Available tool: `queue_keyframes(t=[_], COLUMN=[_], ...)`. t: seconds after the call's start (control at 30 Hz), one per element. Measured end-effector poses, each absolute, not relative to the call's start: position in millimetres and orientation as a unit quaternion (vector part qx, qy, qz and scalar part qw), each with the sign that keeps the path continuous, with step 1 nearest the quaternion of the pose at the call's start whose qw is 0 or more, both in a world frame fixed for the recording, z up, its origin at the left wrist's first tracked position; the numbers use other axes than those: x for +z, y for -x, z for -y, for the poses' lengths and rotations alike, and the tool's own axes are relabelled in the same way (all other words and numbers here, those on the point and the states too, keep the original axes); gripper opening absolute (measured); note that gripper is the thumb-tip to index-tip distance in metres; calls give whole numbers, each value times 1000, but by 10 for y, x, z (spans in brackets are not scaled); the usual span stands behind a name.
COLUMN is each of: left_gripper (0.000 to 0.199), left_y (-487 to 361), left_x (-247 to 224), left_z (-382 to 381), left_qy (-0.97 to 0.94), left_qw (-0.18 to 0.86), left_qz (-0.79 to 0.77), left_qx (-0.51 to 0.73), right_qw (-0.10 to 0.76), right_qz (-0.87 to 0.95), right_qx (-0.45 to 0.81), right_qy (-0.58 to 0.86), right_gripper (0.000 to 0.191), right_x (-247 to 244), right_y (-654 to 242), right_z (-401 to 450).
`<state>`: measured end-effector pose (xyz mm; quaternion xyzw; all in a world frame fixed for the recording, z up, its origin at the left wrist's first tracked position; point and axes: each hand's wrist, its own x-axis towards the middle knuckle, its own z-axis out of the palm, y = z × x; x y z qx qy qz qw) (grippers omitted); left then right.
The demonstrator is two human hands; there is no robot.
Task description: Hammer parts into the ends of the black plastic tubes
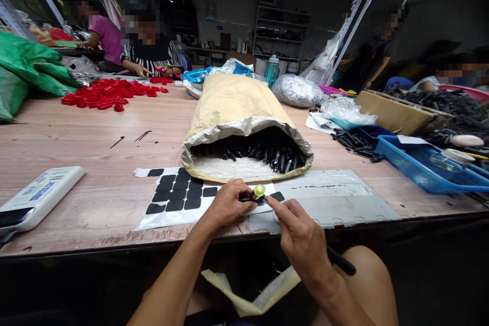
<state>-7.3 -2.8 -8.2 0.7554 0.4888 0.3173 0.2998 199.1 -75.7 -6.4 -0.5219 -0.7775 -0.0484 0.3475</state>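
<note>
At the table's front edge my left hand (229, 201) is closed on a small black part (246, 197). A round yellow-green piece (259, 191) sits at the end of that part. My right hand (301, 229) grips a black-handled tool (343, 261), whose thin metal tip reaches the yellow-green piece; the tool's exact kind is not clear. Just beyond my hands lies an open paper sack (244, 99) holding many black pen-like parts (280, 157). Under and left of my left hand is a sheet of black rounded-square stickers (178, 191).
A grey board (336, 198) lies right of the sheet. A white device (40, 196) rests at left, with red parts (109, 92) behind it. Blue trays (416, 163) and a cardboard box (401, 112) stand at right. Other people sit and stand across the room.
</note>
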Motion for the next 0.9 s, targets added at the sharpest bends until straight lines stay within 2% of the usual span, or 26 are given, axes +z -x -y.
queue_keyframes(t=[0.2, 0.37, 0.63, 0.9], left_gripper=[14, 12, 18, 15], left_y=[78, 69, 79, 103], left_x=[-105, -90, -82, -76], left_z=[27, 29, 38, 45], left_qy=[-743, -740, -746, -751], left_qw=[313, 315, 313, 326], left_qz=[-490, -496, -500, -484], left_qx=[332, 327, 311, 310], right_qw=[414, 366, 405, 431], right_qz=[731, 754, 688, 703], right_qx=[-55, -36, -29, 43], right_qy=[540, 544, 602, 565], right_gripper=[51, 48, 38, 36], right_x=[25, -64, 40, 121], right_y=[-2081, -2108, -2361, -2272], right_z=[740, 736, 659, 724])
